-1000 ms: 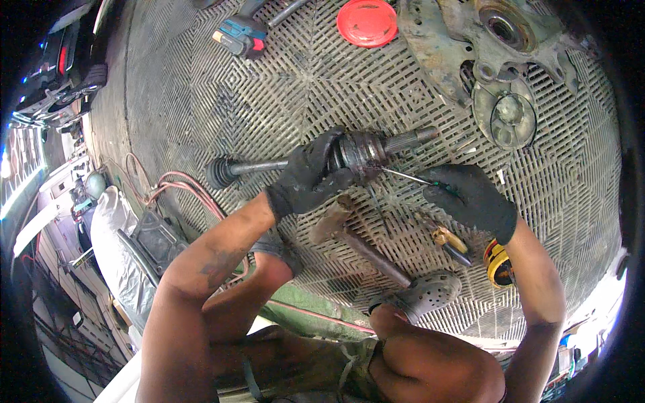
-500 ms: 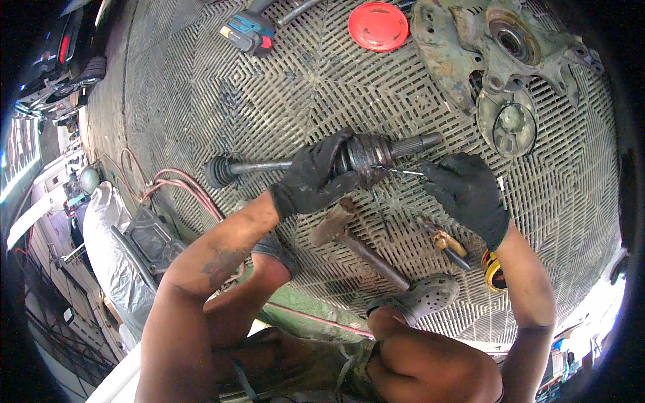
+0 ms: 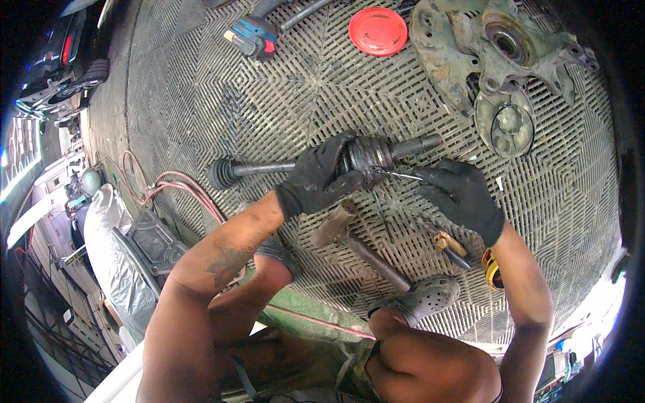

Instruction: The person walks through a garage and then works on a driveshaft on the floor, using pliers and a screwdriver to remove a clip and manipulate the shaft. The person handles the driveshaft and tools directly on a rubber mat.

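Drive shaft (image 3: 265, 166) beyond hammer (image 3: 376, 260); left gloved hand (image 3: 319, 173) wrapped round thick joint (image 3: 373, 153); right gloved hand (image 3: 463, 195), right of hammer, pinching slim metal tool (image 3: 404, 176), tip at joint

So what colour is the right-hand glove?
The right-hand glove is black; head view, the only one.

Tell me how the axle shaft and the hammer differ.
The axle shaft is held in the left hand; the hammer lies on the mat. The axle shaft is longer than the hammer. The axle shaft is black and grey with a ribbed boot, whereas the hammer is brown with a blunt head. Both look grimy.
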Demonstrator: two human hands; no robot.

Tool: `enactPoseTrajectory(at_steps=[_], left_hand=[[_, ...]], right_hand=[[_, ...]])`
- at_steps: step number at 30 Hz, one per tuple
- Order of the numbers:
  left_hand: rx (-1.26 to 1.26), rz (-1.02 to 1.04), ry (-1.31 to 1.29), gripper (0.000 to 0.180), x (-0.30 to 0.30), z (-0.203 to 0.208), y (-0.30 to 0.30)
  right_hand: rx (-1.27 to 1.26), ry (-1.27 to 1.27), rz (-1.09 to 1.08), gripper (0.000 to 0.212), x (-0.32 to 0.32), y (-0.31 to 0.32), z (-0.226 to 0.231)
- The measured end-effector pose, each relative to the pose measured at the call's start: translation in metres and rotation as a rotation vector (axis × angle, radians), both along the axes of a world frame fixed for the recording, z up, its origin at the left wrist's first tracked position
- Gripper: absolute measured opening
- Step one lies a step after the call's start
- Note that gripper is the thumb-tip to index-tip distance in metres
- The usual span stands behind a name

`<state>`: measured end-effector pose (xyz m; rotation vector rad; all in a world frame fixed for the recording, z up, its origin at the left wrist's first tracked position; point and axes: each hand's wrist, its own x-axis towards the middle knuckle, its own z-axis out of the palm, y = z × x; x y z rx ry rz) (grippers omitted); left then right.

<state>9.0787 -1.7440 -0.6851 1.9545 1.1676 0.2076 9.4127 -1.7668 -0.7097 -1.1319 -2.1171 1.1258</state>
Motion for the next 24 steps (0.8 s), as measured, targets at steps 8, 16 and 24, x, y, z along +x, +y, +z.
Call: enactPoseTrajectory(at_steps=[8, 16, 24], left_hand=[[-0.077, -0.016, 0.033, 0.074, 0.0, 0.002, 0.003], [-0.166, 0.048, -0.001, 0.068, -0.001, -0.004, 0.003], [-0.323, 0.129, -0.13, 0.062, -0.002, -0.028, 0.003]], right_hand=[[-0.094, 0.137, -0.062, 0.028, -0.006, -0.006, -0.025], [0.25, -0.031, -0.057, 0.021, -0.011, 0.006, -0.013], [0.182, -0.046, -0.044, 0.018, -0.011, 0.002, -0.022]])
